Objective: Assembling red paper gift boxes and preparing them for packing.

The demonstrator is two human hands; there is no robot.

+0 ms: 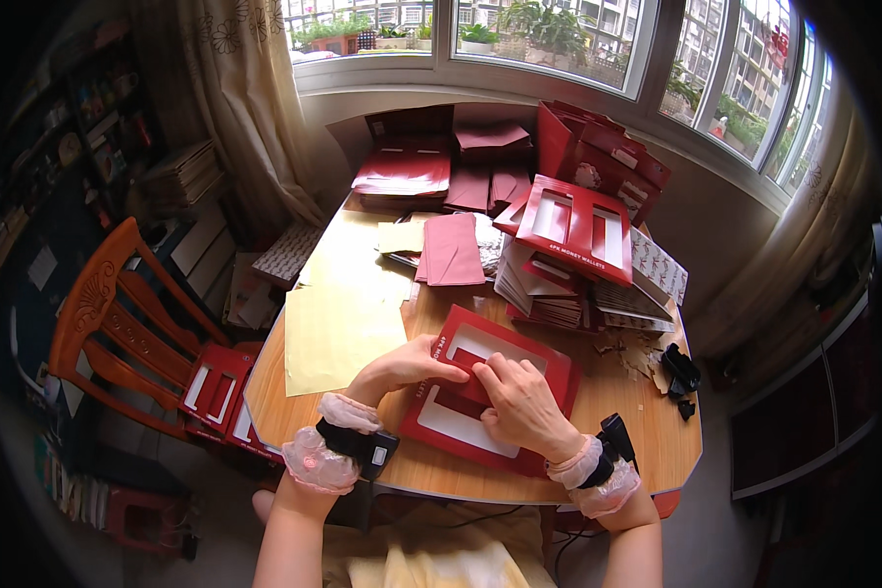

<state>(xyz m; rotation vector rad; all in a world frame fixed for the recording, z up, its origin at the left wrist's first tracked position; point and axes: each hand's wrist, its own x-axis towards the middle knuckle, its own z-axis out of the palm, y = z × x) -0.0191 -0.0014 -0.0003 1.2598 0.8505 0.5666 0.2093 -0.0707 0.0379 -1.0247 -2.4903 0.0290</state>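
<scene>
Right hand [529, 407] is on top of a red card sleeve with cut-out windows [470, 416], fingers curled down onto the middle strip; can't tell if they're actually pinching anything. Left hand [407, 367] is at the sleeve's left side, thumb stretched out over it and spread away from the fingers. So the sleeve sits right under both hands, skewed, with its near edge close to the front edge of the bench [647, 436]. Best open room is the bare wood right of the right hand, out to the rounded edge. Left of the left hand, a yellow sheet [338, 338] covers the wood almost to the side. Straight beyond the hands it's tighter: pink envelopes [451, 255], then a messy red sleeve pile [578, 230] beyond and right of the right hand.
</scene>
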